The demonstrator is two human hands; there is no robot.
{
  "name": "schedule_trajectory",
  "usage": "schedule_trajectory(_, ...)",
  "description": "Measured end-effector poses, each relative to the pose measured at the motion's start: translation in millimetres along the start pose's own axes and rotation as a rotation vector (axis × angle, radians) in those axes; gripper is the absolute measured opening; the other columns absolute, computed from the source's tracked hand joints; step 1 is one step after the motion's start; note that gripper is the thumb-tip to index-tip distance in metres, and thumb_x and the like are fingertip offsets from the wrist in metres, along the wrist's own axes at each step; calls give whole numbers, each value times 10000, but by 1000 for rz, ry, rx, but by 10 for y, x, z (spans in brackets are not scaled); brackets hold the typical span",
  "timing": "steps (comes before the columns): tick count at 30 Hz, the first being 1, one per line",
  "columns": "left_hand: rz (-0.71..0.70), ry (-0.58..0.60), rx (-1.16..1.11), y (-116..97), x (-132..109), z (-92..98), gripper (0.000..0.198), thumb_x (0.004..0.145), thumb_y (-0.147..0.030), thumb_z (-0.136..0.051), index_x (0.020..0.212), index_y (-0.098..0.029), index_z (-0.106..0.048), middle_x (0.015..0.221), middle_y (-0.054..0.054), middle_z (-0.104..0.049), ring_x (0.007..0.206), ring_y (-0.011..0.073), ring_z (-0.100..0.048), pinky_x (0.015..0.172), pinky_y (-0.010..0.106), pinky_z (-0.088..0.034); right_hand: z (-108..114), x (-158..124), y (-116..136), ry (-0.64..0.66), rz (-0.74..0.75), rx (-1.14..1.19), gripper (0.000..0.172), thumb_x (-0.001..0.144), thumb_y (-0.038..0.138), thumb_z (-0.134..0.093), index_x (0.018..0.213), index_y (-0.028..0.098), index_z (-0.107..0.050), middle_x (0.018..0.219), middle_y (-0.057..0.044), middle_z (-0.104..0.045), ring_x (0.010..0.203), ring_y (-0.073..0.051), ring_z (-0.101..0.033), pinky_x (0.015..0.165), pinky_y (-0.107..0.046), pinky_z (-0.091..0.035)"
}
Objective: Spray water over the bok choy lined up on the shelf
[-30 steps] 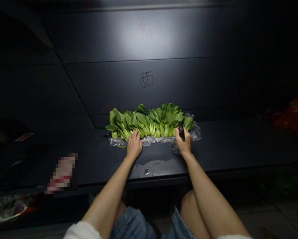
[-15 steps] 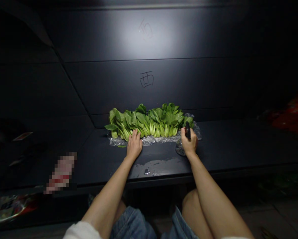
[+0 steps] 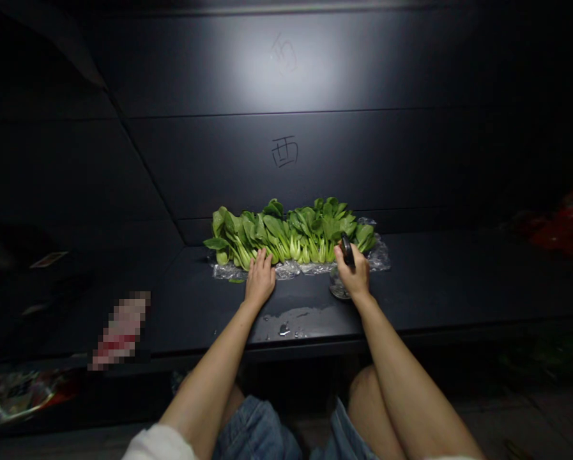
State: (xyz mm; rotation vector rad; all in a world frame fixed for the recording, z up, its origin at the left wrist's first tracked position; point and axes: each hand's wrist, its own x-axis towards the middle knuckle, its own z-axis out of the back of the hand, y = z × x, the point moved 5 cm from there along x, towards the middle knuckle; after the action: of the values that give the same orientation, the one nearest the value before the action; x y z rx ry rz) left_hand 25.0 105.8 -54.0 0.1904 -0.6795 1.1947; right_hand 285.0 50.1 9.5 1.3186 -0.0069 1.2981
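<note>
A row of leafy green vegetables (image 3: pixel 293 233) with pale stems lies on crumpled clear plastic wrap (image 3: pixel 289 271), against the back of a dark shelf. My left hand (image 3: pixel 260 279) rests at the stem ends left of the middle, fingers stretched out and holding nothing. In my right hand (image 3: pixel 354 271) is a spray bottle (image 3: pixel 347 251), its black head showing above my fingers and its clear base below. The bottle stands in front of the row's right part. Its trigger is hidden by my hand.
Water drops (image 3: pixel 285 330) lie on the shelf's front part (image 3: pixel 315 322). A small card (image 3: pixel 49 259) and a blurred, pixelated item (image 3: pixel 122 331) are on the left. Red packages (image 3: pixel 566 220) sit far right. Shiny packages (image 3: pixel 22 396) are low at the left.
My right hand and the spray bottle have moved left along the row, uncovering the leaves at its right end. My left hand stays at the stems. The view has shifted slightly.
</note>
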Motion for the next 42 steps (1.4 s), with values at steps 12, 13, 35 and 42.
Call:
schedule_trajectory(12, 9, 5, -2, -1, 0, 5, 443, 917, -188, -409, 1340, -113, -521, 1536, 175, -413, 1462, 294, -325, 1198, 508, -291, -153, -60, 135, 49, 31, -3, 421, 906, 545, -452, 918, 188, -673, 838, -106, -710, 798, -247, -647, 749, -343, -480)
schedule_trajectory(13, 10, 7, -2, -2, 0, 7, 442, 917, -188, -410, 1338, -111, -522, 1536, 174, -413, 1461, 295, -326, 1198, 507, -291, -165, -67, 152, 62, 31, 4, 415, 905, 541, -457, 935, 188, -673, 848, -105, -713, 807, -248, -650, 755, -343, -481)
schedule_trajectory(35, 21, 12, -24, 5, 3, -1, 445, 910, -179, -442, 1340, -106, -526, 1530, 170, -423, 1459, 297, -329, 1198, 502, -293, -403, -155, 314, 130, 71, 33, 403, 928, 528, -449, 970, 186, -659, 896, -108, -707, 834, -248, -649, 774, -346, -480)
schedule_trajectory(42, 24, -4, -46, 17, -6, -13, 444, 913, -180, -440, 1343, -107, -523, 1534, 173, -417, 1464, 290, -320, 1203, 502, -281, -427, -171, 349, 101, 62, 26, 382, 930, 505, -451, 897, 186, -659, 845, -102, -690, 793, -242, -631, 753, -343, -472)
